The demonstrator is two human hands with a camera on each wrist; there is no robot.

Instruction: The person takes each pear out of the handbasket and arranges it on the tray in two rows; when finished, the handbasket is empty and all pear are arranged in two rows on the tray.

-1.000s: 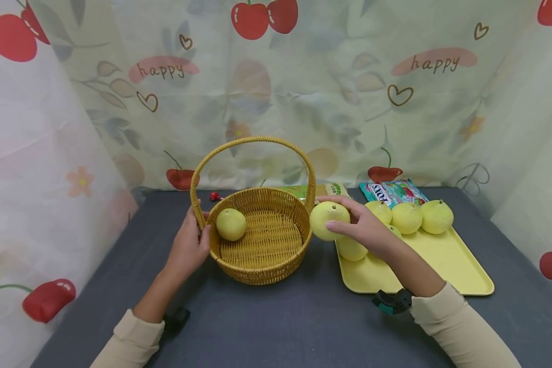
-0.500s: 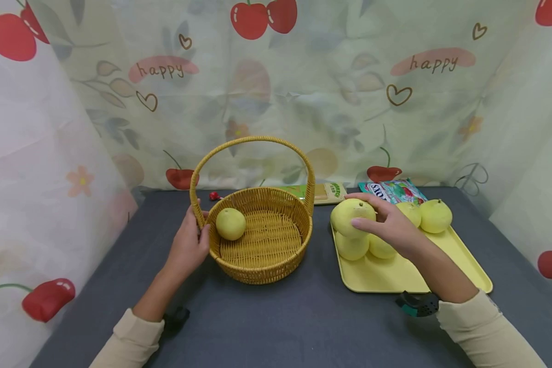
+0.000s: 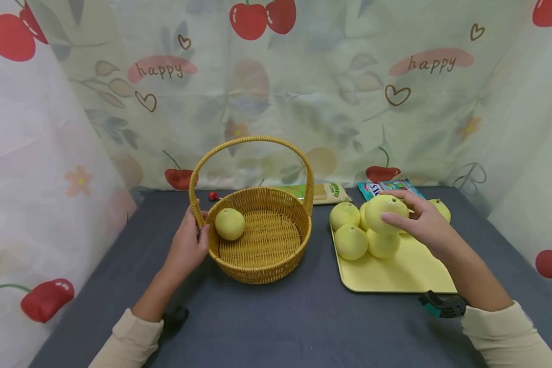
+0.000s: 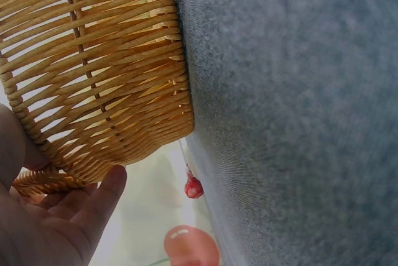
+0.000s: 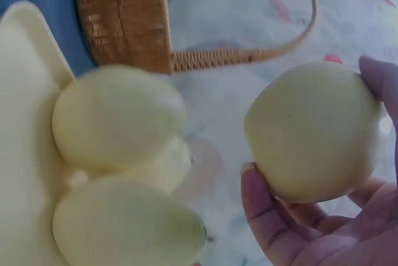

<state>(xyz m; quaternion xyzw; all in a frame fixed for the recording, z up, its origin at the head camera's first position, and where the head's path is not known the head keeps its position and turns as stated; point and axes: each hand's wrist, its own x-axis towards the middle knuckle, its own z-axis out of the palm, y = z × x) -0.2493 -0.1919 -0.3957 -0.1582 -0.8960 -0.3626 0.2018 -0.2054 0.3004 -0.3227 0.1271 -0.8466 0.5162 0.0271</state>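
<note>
My left hand (image 3: pixel 187 243) grips the left side of a woven wicker basket (image 3: pixel 262 273), at the foot of its tall handle. In the left wrist view its fingers curl round the wicker (image 4: pixel 106 92). One pale yellow pear (image 3: pixel 230 224) lies inside the basket, on the left. My right hand (image 3: pixel 423 220) holds another pear (image 3: pixel 385 212) above the yellow tray (image 3: pixel 405 278). In the right wrist view thumb and fingers clasp this pear (image 5: pixel 314 132), apart from the pears on the tray. Several pears (image 3: pixel 351 242) sit along the tray's left and back; some are partly hidden.
Behind the tray lies a blue snack bag (image 3: pixel 372 188). A flat green-and-tan packet (image 3: pixel 326 193) lies behind the basket, near a small red object (image 3: pixel 214 196). Printed curtains (image 3: pixel 276 102) enclose the dark tabletop (image 3: pixel 267 327) at the back and sides.
My right hand has moved to the right with its pear, from beside the basket to over the tray, uncovering pears at the tray's left. Left hand and basket stay in place.
</note>
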